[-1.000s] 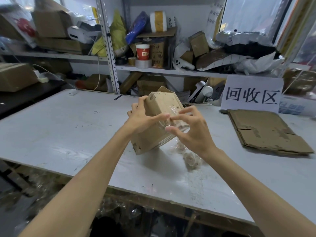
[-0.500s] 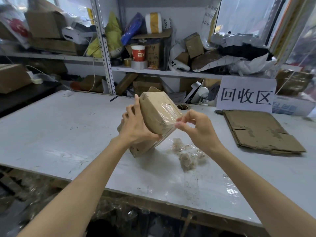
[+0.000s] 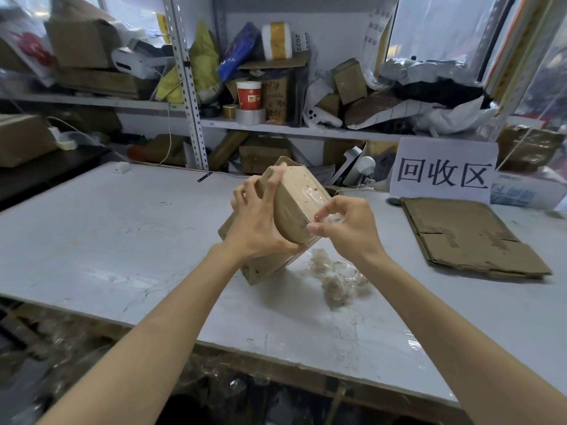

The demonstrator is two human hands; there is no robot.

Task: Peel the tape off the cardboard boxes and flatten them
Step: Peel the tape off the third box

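Cardboard box (image 3: pixel 294 210): brown, scuffed, its faces dulled and fibrous; held tilted over the middle of the white tabletop (image 3: pixel 122 228), lower corner close to the surface, contact there not determinable; one flap edge stands up at the far top corner.

Clear tape (image 3: pixel 310 194): glossy film lying across the upper face of the box and running off its right edge; a loose, wrinkled end stands clear of the cardboard at that edge.

Left hand (image 3: pixel 260 228): clasped on the box from the left side; fingers curled over the far upper edge, thumb laid along the near lower edge; forearm reaching in from the lower left.

Right hand (image 3: pixel 346 231): thumb and forefinger pinched together on the loose end of the tape just beside the box's right edge; remaining fingers curled behind; wrist bent slightly downward.

Crumpled tape wads (image 3: pixel 337 280): lying on the tabletop beneath and just right of the box.

Flattened cardboard (image 3: pixel 469 237): lying flat on the tabletop well to the right, before a white sign (image 3: pixel 441 170) bearing black characters.
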